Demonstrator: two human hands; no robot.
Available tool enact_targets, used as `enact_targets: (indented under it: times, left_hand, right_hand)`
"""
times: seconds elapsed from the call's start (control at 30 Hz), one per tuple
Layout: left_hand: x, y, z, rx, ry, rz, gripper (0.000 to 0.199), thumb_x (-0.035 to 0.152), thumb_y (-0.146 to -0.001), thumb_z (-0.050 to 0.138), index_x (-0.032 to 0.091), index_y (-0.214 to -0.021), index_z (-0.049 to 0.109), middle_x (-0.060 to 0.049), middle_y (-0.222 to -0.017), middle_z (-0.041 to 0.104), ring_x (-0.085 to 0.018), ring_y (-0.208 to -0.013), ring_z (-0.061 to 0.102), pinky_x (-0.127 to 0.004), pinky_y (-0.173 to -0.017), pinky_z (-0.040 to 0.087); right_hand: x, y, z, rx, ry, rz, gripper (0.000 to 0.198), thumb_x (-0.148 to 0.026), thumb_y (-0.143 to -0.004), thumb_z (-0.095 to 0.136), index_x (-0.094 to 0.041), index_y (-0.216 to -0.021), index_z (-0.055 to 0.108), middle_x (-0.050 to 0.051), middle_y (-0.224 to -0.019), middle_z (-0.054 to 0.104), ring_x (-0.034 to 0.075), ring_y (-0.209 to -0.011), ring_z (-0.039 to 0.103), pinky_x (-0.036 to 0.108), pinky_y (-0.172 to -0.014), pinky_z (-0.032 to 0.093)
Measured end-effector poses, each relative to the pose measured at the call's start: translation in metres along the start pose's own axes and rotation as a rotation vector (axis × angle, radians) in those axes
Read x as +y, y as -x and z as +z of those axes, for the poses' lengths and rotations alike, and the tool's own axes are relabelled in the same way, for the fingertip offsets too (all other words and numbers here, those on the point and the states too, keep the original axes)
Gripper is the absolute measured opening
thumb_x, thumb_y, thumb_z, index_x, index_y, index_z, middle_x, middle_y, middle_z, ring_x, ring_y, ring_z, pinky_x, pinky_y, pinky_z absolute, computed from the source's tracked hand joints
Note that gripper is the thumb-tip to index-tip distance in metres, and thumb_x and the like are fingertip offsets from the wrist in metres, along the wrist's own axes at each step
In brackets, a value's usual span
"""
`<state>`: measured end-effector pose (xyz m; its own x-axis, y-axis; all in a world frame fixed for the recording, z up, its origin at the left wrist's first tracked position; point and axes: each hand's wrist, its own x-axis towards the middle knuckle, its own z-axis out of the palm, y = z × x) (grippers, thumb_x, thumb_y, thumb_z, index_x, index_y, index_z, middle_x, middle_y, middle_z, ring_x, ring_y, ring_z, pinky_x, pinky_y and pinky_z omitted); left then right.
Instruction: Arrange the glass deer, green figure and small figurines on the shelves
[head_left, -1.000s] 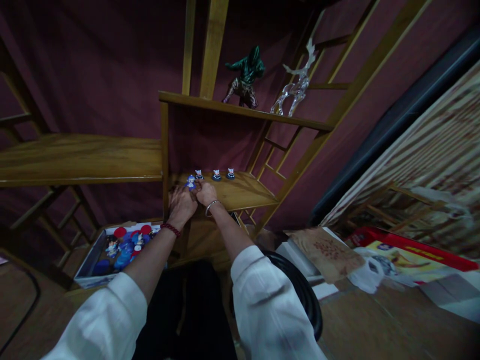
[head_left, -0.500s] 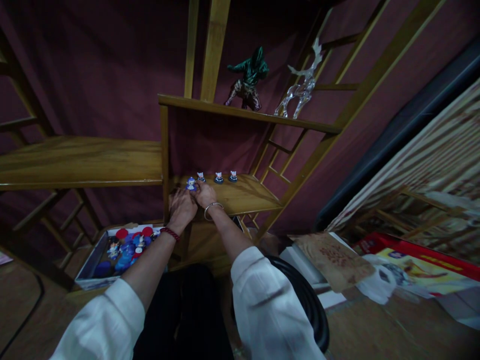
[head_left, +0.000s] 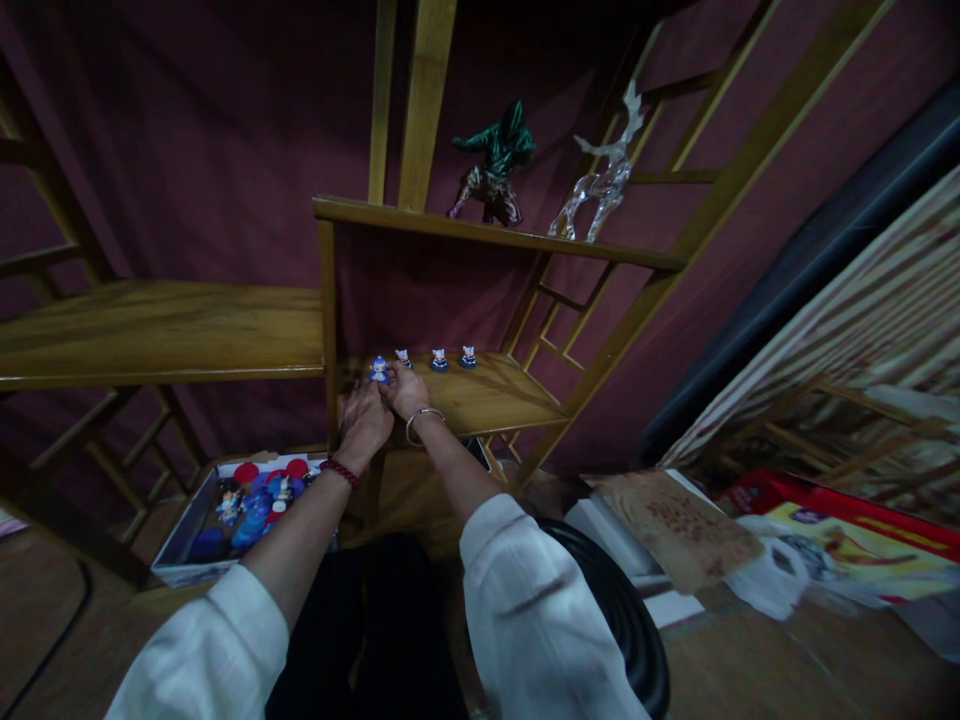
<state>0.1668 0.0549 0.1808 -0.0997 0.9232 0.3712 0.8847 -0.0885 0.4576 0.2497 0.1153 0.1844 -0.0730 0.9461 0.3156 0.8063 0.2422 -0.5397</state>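
Note:
A small blue-purple figurine (head_left: 379,371) is pinched between my two hands at the left end of the lower shelf (head_left: 487,400). My left hand (head_left: 365,418), with a dark red beaded bracelet, has its fingers closed at the figurine's lower left side. From the right, my right hand (head_left: 407,391), wearing a silver bangle, holds it with bent fingers. Behind my right hand a little white-and-dark figurine (head_left: 403,357) is partly covered. Two similar ones, a middle figurine (head_left: 439,359) and a right figurine (head_left: 469,356), stand in line with it.
Above, a green hooded statue (head_left: 495,165) and a clear deer figure (head_left: 600,180) stand on the upper shelf (head_left: 480,228). Lower left is a box (head_left: 169,560) of colourful figurines and red discs. A black round stool (head_left: 637,620), brown paper bag (head_left: 675,525) and red-yellow box (head_left: 862,540) lie right.
The blue-purple figurine and both hands have shifted very slightly left. The camera view has tilted a little; the other figurines stay in place.

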Motion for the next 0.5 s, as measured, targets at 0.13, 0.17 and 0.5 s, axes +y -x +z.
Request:
enact_targets:
  times: [0.13, 0.17, 0.5]
  left_hand:
    - [-0.0004, -0.0008, -0.0006, -0.001, -0.019, 0.005, 0.043, 0.011, -0.078, 0.035, 0.007, -0.118, 0.049, -0.015, -0.122, 0.053, -0.023, -0.120, 0.041, -0.033, -0.099, 0.030]
    - [-0.0003, -0.0010, -0.0009, -0.002, -0.023, 0.006, 0.042, 0.011, -0.078, 0.035, 0.007, -0.117, 0.049, -0.015, -0.121, 0.054, -0.023, -0.119, 0.043, -0.033, -0.099, 0.031]
    - [0.0000, -0.0004, -0.0043, 0.010, -0.030, -0.001, 0.039, 0.013, -0.078, 0.035, 0.010, -0.113, 0.051, -0.014, -0.110, 0.060, -0.021, -0.104, 0.054, -0.031, -0.090, 0.037]
  right_hand:
    - [0.0008, 0.0001, 0.0012, 0.002, 0.012, -0.016, 0.032, -0.028, -0.073, 0.060, -0.026, -0.104, 0.055, -0.001, -0.098, 0.065, 0.015, -0.082, 0.061, 0.024, -0.072, 0.046]
    - [0.0011, 0.0002, 0.0014, 0.001, 0.018, -0.019, 0.032, -0.028, -0.073, 0.060, -0.027, -0.104, 0.055, -0.001, -0.097, 0.065, 0.015, -0.083, 0.061, 0.024, -0.073, 0.046]
    - [-0.0016, 0.0057, -0.0013, -0.005, 0.076, -0.025, 0.032, -0.032, -0.073, 0.059, -0.027, -0.104, 0.056, 0.001, -0.100, 0.064, 0.016, -0.090, 0.060, 0.024, -0.076, 0.044]
